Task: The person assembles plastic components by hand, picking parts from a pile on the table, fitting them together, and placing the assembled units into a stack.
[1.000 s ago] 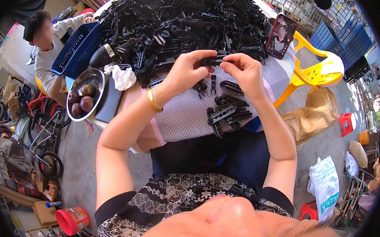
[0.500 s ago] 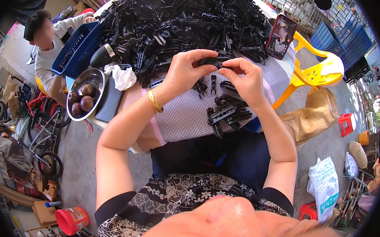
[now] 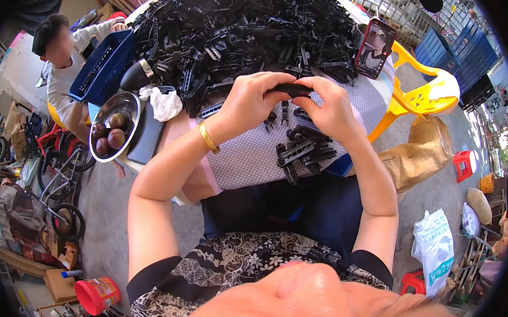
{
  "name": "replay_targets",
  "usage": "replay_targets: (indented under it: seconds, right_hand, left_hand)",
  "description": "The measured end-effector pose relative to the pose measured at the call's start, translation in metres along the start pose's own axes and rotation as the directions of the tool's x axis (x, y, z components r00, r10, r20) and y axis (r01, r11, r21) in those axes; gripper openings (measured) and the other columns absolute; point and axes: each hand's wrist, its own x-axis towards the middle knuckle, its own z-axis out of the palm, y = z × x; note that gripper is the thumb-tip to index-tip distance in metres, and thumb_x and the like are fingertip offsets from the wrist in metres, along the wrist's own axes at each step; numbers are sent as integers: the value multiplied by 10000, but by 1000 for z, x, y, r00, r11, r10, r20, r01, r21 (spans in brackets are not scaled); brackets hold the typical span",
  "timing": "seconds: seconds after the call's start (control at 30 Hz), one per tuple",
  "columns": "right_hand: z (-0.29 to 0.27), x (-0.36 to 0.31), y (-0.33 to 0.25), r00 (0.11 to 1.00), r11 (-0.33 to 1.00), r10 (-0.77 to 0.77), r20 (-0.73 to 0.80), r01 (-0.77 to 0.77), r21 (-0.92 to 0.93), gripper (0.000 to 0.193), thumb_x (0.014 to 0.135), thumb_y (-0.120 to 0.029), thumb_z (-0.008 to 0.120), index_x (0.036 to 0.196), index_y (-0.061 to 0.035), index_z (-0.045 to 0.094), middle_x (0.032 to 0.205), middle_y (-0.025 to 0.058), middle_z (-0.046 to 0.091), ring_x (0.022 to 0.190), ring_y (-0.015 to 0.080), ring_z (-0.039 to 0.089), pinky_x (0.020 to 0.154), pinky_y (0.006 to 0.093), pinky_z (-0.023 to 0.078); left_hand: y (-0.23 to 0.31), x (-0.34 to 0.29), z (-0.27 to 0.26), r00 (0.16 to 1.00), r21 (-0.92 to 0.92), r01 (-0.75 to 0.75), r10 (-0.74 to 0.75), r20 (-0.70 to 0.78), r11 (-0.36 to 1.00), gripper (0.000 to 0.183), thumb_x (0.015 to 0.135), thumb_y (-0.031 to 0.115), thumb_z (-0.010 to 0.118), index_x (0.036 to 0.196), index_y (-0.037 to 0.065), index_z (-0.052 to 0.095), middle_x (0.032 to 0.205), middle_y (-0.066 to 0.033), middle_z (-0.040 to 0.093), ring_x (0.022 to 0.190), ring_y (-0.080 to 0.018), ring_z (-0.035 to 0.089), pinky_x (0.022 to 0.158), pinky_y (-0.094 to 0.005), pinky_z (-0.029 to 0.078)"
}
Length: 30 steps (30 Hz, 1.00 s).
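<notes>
Between my two hands is a small black plastic part [image 3: 292, 90], long and narrow, held above the table's near side. My left hand [image 3: 251, 99] pinches its left end, and a gold bangle circles that wrist. The fingers and thumb of my right hand [image 3: 328, 105] close on its right end. Just below, a small cluster of black plastic parts [image 3: 305, 149] lies on the dotted tablecloth [image 3: 242, 157]. Beyond my hands rises a large heap of similar black parts [image 3: 246, 22]. Fine details of the held part are hidden by my fingers.
A metal bowl of round dark purple fruit [image 3: 133, 104], crumpled white tissue [image 3: 162, 104] and a blue basket [image 3: 102, 65] are at the left, where another person [image 3: 65, 80] sits. A propped phone [image 3: 375, 48] and a yellow chair [image 3: 427, 88] stand at the right.
Both hands have turned the black part slightly, and my right fingers have shifted closer to the left ones. The cluster on the cloth stays put.
</notes>
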Motion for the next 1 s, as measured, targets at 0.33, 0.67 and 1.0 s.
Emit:
replay_targets:
  seconds: [0.33,0.67,1.0]
  right_hand:
    - [4,-4,10,1000,999,29,-11,-29,42,232,755,-121,707,937,4,636,844,151,657,738,288,636,658,335,493]
    - [-24,-12,59,871,919,348,346,-390,58,243,761,-177,683,927,0,677,778,111,672,670,163,613,620,286,478]
    - [-13,-3,32,851,941,317,418,-228,-249,361,769,-366,670,849,-13,666,773,137,645,709,261,621,661,333,490]
  left_hand:
    - [-3,6,-12,968,-138,180,-150,199,974,389,774,11,677,1153,18,590,898,-79,667,746,-95,602,698,-234,502]
    - [-42,14,-70,892,401,261,-379,249,878,211,739,136,682,914,19,669,886,-153,616,871,-314,597,768,-367,485]
    - [-33,5,-46,908,661,84,-331,258,746,206,747,117,663,930,25,644,930,-120,536,929,-289,558,828,-350,452]
